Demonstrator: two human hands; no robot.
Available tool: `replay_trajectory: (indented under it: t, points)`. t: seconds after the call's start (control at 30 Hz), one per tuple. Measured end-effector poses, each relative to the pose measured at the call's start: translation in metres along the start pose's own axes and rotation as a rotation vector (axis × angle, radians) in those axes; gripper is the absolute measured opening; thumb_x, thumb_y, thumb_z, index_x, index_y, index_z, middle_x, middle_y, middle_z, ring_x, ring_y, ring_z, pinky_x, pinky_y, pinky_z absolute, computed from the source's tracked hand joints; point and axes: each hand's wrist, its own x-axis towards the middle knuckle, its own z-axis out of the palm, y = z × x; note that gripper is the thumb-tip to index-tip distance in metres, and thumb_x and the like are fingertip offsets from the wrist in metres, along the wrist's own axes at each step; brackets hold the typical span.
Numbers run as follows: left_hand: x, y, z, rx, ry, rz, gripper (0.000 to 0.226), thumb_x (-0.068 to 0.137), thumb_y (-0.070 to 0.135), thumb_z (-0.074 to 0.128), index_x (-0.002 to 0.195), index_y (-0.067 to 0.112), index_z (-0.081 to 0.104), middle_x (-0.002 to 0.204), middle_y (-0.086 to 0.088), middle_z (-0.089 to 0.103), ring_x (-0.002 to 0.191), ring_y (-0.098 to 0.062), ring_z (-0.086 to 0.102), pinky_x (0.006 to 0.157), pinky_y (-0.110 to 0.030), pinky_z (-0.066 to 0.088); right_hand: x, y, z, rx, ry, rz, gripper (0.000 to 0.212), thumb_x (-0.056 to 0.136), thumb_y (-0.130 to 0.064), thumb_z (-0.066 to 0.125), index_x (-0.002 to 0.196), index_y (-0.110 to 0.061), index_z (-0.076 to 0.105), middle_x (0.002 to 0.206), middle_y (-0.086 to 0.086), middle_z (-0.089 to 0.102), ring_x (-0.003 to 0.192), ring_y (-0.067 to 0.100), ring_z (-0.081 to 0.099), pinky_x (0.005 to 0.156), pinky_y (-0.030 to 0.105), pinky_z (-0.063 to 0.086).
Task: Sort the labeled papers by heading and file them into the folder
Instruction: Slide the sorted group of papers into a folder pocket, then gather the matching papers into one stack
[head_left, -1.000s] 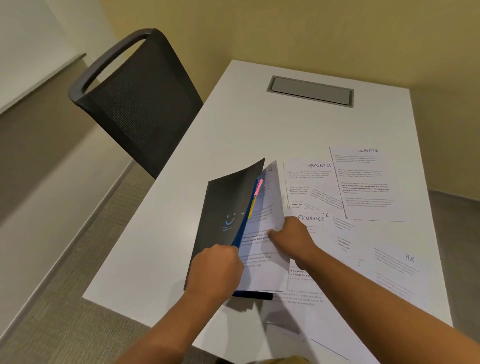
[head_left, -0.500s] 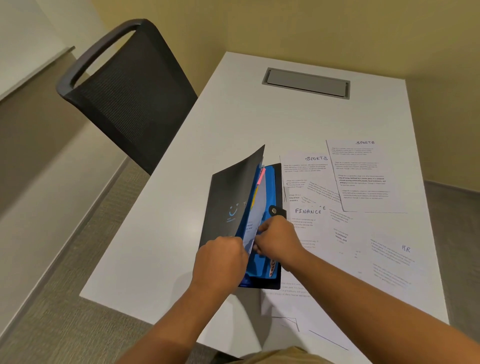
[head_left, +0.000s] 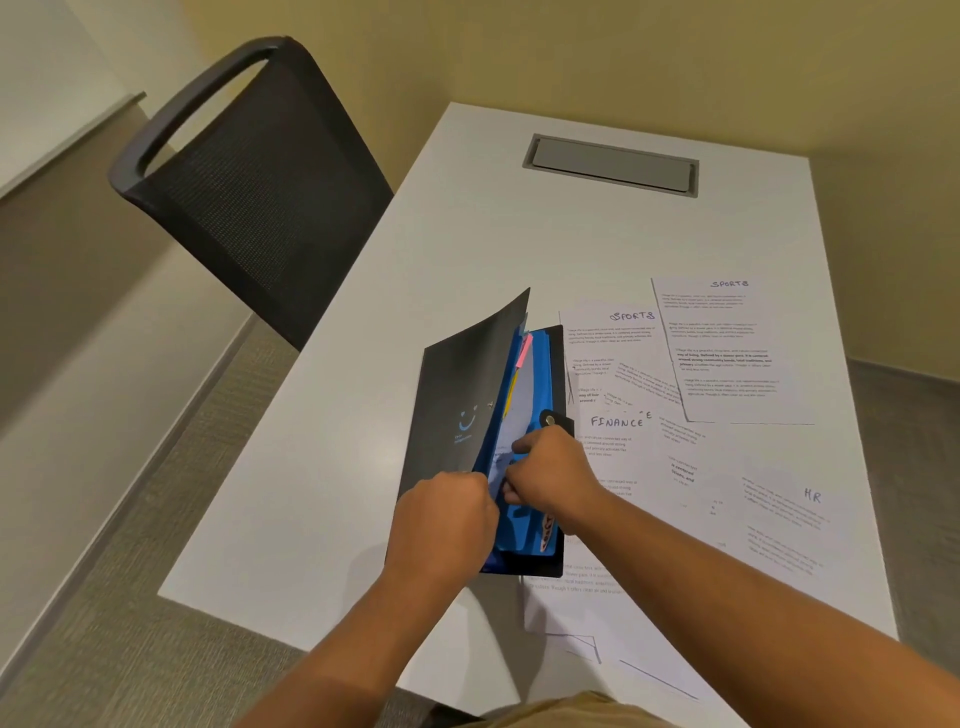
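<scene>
With left hand (head_left: 444, 512) gripping folder (head_left: 457, 395) open and right hand (head_left: 553, 475) pinching sheet (head_left: 519, 400), slide it squarely inside, avoiding creases.

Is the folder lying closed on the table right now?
No, the left hand holds the folder cover lifted while the right hand pinches a paper inside.

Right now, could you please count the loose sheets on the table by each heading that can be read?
SPORTS sheets: 2
FINANCE sheet: 1
HR sheet: 1
Total with a readable heading: 4
</scene>
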Motion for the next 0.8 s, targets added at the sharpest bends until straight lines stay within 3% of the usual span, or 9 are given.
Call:
replay_trajectory:
  t: [0.1, 0.2, 0.33, 0.43, 0.53, 0.67, 0.8]
  points:
    - [0.002, -0.001, 0.002, 0.011, 0.022, 0.004, 0.025, 0.096, 0.035, 0.055, 0.112, 0.019, 0.066, 0.104, -0.002, 0.07, 0.09, -0.02, 0.066, 0.084, -0.03, 0.054, -0.001, 0.002, -0.001, 0.072, -0.018, 0.02, 0.03, 0.078, -0.002, 0.062, 0.106, 0.01, 0.063, 0.093, 0.024, 0.07, 0.071, 0.026, 0.067, 0.068, 0.037, 0.063]
    - [0.007, 0.0, 0.001, 0.023, 0.013, -0.015, 0.026, 0.099, 0.031, 0.051, 0.118, 0.017, 0.064, 0.11, -0.004, 0.068, 0.096, -0.021, 0.066, 0.088, -0.029, 0.052, -0.003, 0.005, -0.001, 0.064, 0.043, -0.037, 0.036, 0.08, -0.014, 0.067, 0.11, 0.005, 0.063, 0.086, 0.024, 0.07, 0.075, 0.034, 0.071, 0.074, 0.048, 0.061]
    - [0.018, -0.001, -0.001, 0.016, -0.027, -0.063, 0.029, 0.096, 0.034, 0.056, 0.118, 0.016, 0.061, 0.111, -0.005, 0.066, 0.091, -0.021, 0.063, 0.086, -0.028, 0.051, -0.01, 0.014, -0.012, 0.093, 0.098, -0.07, 0.031, 0.084, -0.029, 0.068, 0.111, -0.015, 0.065, 0.09, 0.007, 0.073, 0.068, 0.02, 0.074, 0.075, 0.043, 0.062]
    - [0.026, -0.005, 0.001, 0.077, -0.041, -0.039, 0.031, 0.094, 0.033, 0.061, 0.12, 0.017, 0.056, 0.116, -0.005, 0.065, 0.098, -0.021, 0.065, 0.082, -0.027, 0.052, -0.02, 0.03, -0.025, 0.087, 0.085, -0.091, 0.02, 0.081, -0.032, 0.067, 0.097, -0.021, 0.068, 0.085, 0.002, 0.075, 0.067, 0.016, 0.073, 0.072, 0.043, 0.061]
    - [0.039, -0.008, 0.01, 0.126, -0.06, -0.035, 0.036, 0.089, 0.032, 0.068, 0.119, 0.017, 0.054, 0.113, -0.004, 0.065, 0.098, -0.019, 0.066, 0.074, -0.026, 0.05, -0.03, 0.059, -0.039, 0.062, 0.049, -0.096, 0.017, 0.085, -0.033, 0.067, 0.098, -0.023, 0.067, 0.079, -0.001, 0.075, 0.067, 0.011, 0.073, 0.073, 0.037, 0.06]
    - [0.05, -0.008, 0.029, 0.214, -0.069, -0.059, 0.035, 0.09, 0.03, 0.066, 0.12, 0.018, 0.055, 0.112, -0.006, 0.061, 0.091, -0.018, 0.064, 0.072, -0.029, 0.055, -0.042, 0.122, -0.059, -0.069, 0.075, -0.04, 0.024, 0.087, -0.036, 0.065, 0.107, -0.024, 0.069, 0.094, -0.01, 0.071, 0.082, 0.001, 0.066, 0.071, 0.018, 0.051]
    - [0.05, -0.003, 0.051, 0.237, -0.072, -0.039, 0.031, 0.093, 0.04, 0.056, 0.118, 0.021, 0.059, 0.14, -0.007, 0.048, 0.077, -0.018, 0.064, 0.059, -0.029, 0.05, -0.053, 0.187, -0.072, -0.16, 0.113, 0.092, 0.031, 0.09, -0.037, 0.063, 0.118, -0.023, 0.065, 0.119, -0.008, 0.067, 0.097, 0.004, 0.062, 0.082, 0.018, 0.046]
